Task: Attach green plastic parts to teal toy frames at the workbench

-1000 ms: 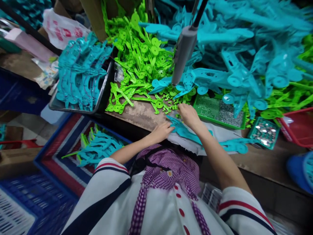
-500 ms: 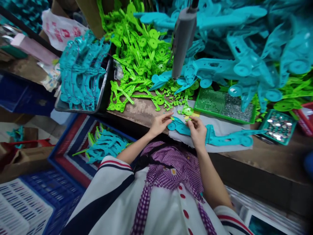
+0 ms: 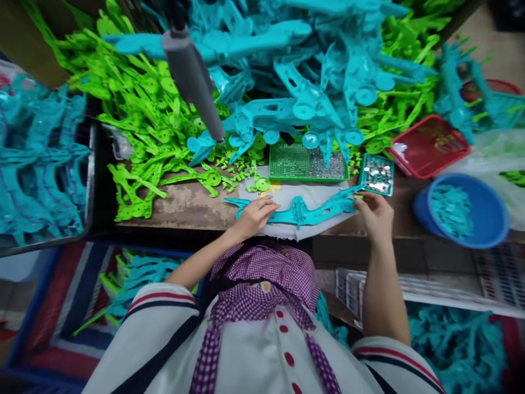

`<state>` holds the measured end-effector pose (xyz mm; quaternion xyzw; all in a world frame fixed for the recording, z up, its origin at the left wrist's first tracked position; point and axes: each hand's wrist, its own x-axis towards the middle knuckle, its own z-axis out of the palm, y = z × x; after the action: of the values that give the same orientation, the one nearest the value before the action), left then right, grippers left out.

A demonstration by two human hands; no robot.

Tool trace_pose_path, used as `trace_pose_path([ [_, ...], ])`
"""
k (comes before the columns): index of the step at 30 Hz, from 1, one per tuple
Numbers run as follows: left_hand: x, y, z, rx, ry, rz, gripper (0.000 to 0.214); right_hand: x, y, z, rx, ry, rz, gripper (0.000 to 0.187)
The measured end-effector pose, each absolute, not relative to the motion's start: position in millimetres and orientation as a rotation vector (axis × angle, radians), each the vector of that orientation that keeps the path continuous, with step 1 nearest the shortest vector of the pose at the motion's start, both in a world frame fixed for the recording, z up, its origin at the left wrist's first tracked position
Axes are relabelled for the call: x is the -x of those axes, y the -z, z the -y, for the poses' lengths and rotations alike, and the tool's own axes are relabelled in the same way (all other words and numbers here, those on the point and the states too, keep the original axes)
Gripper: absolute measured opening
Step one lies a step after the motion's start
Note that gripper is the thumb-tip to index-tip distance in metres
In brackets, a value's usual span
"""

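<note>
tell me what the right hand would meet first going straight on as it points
Most likely the long teal part: the right hand, pinching a small green piece, points at that part's right end. Depth is unclear, so they may already touch.

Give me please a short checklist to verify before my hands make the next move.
1. Long blue part has its middle over the white cloth: ok.
2. Left hand is at the blue part: ok.
3. Right hand has a small green piece at its fingers: ok.
4. Green piece is fitted into the blue part: cannot tell, too small.
5. Screwdriver is apart from both hands: ok.
6. Green tray is fully uncovered: not ok, other blue parts overhang it.
</note>
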<state>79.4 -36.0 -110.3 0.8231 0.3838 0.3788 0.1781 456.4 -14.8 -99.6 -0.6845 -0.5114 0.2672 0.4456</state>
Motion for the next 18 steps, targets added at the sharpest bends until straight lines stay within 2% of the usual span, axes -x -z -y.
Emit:
trace_pose_path([
  [5, -99.2, 125.4, 28.1, -2.449, -0.957, -1.075, 0.025, -459.0, 94.0, 2.8, 1.684, -0.559, 1.711, 0.036],
  [18, -100.7, 125.6, 28.5, -2.464, -0.81, -1.124, 0.029, -463.1, 89.3, -2.8, 1.762, -0.544, 1.764, 0.036],
])
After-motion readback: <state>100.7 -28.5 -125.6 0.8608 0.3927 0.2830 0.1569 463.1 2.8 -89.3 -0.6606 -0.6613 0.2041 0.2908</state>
